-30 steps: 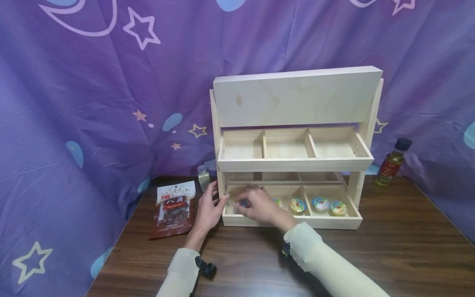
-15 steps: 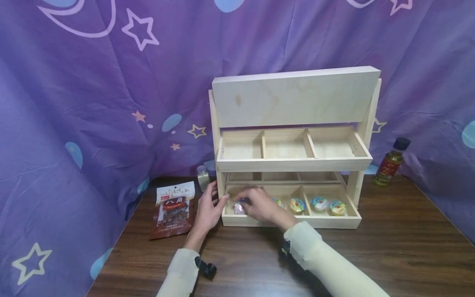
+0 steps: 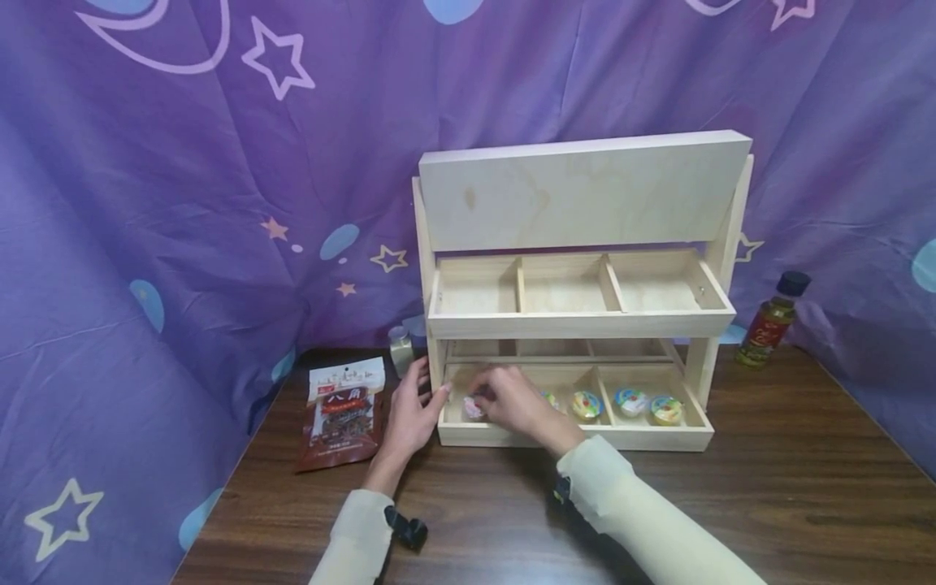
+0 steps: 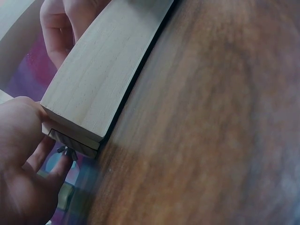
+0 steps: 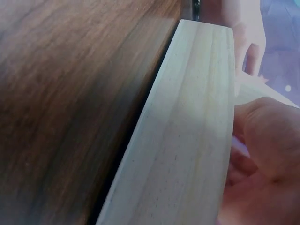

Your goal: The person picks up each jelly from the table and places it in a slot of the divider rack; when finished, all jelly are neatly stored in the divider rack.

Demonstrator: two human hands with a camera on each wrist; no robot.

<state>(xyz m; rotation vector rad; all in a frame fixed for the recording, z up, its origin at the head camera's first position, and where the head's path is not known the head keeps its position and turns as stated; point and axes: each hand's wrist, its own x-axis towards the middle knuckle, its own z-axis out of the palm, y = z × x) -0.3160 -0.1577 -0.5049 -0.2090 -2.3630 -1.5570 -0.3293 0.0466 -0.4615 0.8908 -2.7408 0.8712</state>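
Note:
A two-tier wooden rack (image 3: pixel 578 439) stands on the table. Its lower tray has a small pink-lidded jelly cup (image 3: pixel 474 409) in the left compartment. My right hand (image 3: pixel 515 402) pinches this cup from its right side, and the fingers cover part of it. At the tray's left end, my left hand (image 3: pixel 411 416) grips the rack's side, thumb at the edge and fingers near a wing nut (image 4: pixel 68 152). More jelly cups sit to the right: a jelly cup (image 3: pixel 587 405) beside a partly hidden one, then a white one (image 3: pixel 631 401) and a yellow one (image 3: pixel 666 410).
Left of the rack lies a brown spice bag (image 3: pixel 342 414), with a small clear jar (image 3: pixel 400 349) behind it. An oil bottle (image 3: pixel 768 325) with a dark cap stands at the right. Above is the upper tray (image 3: pixel 578 325). A purple curtain (image 3: pixel 183 203) hangs behind.
The cup at my right fingers first showed a dark bluish patch; its pink lid then came into view in the left compartment. My right fingers shifted slightly around it. My left hand stayed put.

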